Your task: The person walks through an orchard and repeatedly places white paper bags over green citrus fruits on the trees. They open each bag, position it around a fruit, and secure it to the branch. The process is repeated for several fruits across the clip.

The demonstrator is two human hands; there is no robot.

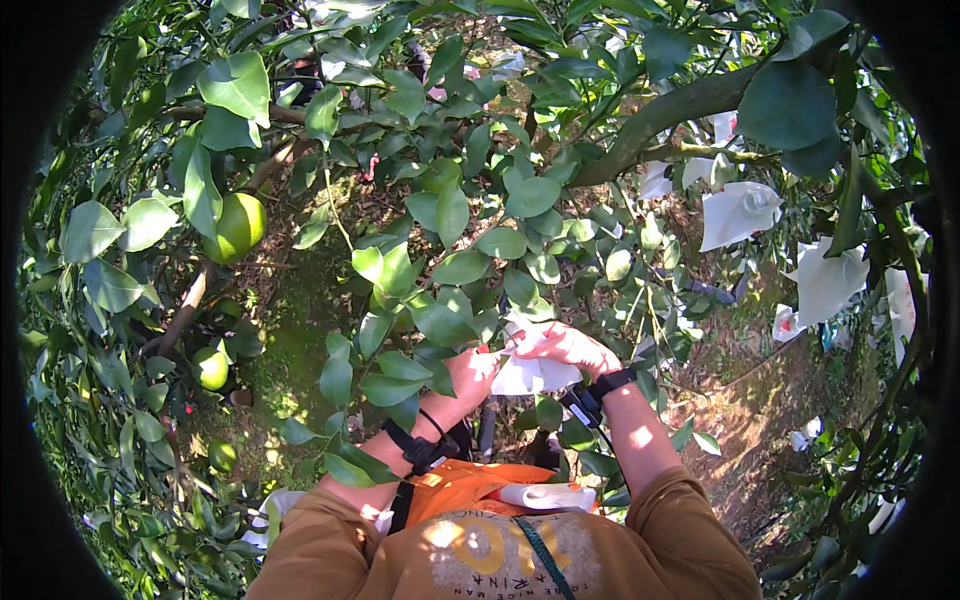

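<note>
Both my hands meet in front of my chest among citrus leaves, at the gathered top of a white paper bag. My right hand is closed on the bag's neck from the right. Just to its left, my left hand has its fingertips together close to the same neck; leaves partly cover it, and whether it grips the paper I cannot tell. The bag flares out below my fingers, and what it contains is hidden. At my waist, an orange pouch carries a folded stack of white paper bags.
Green citrus fruits hang at the left, with another fruit lower down. A thick branch crosses the upper right. Several white bags hang at the right, among them one bag under that branch. Leafy twigs surround my hands.
</note>
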